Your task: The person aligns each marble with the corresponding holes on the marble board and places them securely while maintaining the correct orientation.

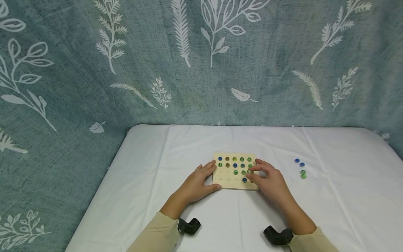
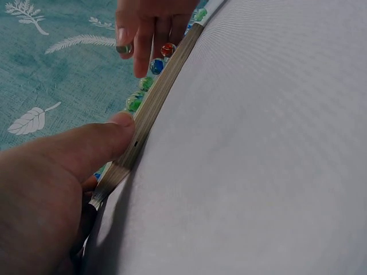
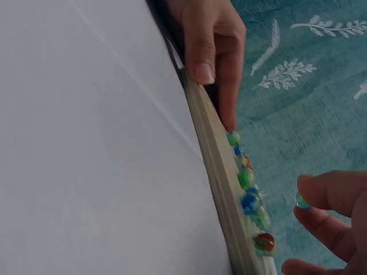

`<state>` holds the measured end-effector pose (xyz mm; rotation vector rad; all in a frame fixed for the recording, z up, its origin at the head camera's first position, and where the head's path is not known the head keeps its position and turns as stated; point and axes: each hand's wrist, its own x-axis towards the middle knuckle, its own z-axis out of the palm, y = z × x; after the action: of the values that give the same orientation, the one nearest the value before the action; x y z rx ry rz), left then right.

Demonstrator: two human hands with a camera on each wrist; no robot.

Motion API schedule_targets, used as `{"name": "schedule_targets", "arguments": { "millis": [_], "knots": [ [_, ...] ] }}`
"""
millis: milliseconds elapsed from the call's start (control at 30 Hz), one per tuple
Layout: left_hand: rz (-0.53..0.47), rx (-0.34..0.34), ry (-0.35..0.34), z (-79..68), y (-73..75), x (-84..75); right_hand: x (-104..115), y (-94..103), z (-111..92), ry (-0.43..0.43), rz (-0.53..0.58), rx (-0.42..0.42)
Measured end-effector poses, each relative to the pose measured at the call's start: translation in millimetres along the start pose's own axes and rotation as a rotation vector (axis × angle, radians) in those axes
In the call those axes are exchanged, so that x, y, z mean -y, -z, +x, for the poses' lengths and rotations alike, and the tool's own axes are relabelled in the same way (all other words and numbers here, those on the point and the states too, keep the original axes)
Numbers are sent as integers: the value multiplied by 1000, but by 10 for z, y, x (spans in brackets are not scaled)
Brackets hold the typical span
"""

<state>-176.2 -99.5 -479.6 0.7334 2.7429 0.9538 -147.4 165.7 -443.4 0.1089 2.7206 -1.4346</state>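
A pale wooden board with rows of round hollows lies on the white cloth. Green, blue, yellow and brownish glass marbles fill its two back rows and part of the front rows. My left hand holds the board by its left end, thumb against the front edge and fingers at the left side. Over the board's right end, my right hand pinches a greenish glass marble between thumb and fingertip. In the left wrist view, that pinched marble shows above the row with a red marble.
To the right of the board, two blue marbles and two green marbles lie loose on the cloth. Black wrist cameras sit on both wrists. A blue-green leaf-patterned curtain hangs behind the table.
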Motion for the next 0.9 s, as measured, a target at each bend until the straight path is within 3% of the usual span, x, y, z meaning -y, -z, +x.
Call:
{"name": "schedule_targets", "arguments": {
  "millis": [200,500,900],
  "knots": [
    [4,3,-2,3,-1,1,14,-136,9,8,12,-17],
    [11,0,-9,12,7,10,-2,-242,22,45,-75,-39],
    [9,9,-2,8,14,-1,0,-312,14,164,-140,-64]
  ]
}}
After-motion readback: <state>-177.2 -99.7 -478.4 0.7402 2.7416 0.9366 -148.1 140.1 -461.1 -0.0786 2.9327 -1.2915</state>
